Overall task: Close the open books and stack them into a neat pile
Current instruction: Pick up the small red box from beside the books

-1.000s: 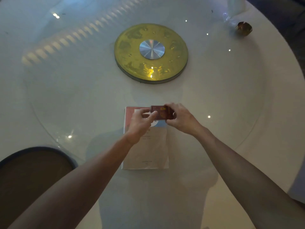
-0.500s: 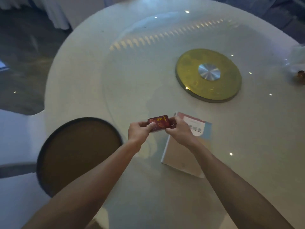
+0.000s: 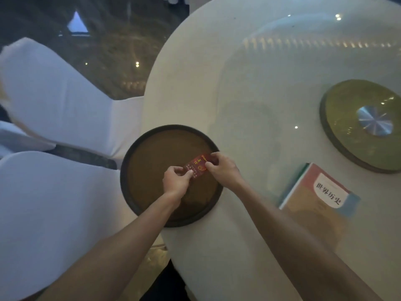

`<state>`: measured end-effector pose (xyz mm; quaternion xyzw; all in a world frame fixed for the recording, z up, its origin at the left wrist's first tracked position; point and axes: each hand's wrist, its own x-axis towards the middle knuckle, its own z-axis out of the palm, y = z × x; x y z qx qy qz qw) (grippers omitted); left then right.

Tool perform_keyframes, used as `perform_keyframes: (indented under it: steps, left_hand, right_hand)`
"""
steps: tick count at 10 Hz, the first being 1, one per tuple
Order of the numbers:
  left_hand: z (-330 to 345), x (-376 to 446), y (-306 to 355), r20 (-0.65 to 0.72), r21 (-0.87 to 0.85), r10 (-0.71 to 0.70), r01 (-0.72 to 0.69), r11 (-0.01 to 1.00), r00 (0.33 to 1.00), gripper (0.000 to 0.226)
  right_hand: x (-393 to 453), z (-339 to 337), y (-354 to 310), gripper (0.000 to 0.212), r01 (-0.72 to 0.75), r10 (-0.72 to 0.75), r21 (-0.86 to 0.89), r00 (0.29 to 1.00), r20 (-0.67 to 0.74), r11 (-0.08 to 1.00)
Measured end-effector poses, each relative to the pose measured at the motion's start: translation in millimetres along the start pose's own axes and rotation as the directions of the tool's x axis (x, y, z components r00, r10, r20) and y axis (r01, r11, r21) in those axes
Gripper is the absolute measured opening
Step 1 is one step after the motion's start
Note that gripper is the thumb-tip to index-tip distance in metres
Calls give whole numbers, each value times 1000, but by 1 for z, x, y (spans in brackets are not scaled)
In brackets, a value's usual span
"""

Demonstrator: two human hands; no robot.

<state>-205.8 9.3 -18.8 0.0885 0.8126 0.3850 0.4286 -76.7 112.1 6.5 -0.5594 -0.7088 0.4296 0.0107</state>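
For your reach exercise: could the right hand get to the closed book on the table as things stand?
Probably yes, but not freely: the right hand shares a small red booklet with the left hand. Nothing lies between it and the book.

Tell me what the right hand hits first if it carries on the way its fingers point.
Probably the left hand, just past the red card both pinch; beneath lies the brown tray. Depth is unclear.
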Motion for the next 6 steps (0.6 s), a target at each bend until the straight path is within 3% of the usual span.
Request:
perform_keyframes:
  steps: [3, 6]
  left_hand:
    - [-17, 37, -23, 25, 36, -27, 26, 999, 999, 17]
    - [-20, 34, -8, 75, 206, 41, -55, 977, 996, 34]
  right_hand:
    - [14, 37, -3, 48, -37, 43, -99, 998, 55, 994]
    - [14, 38, -1, 52, -54, 60, -80, 995, 76, 995]
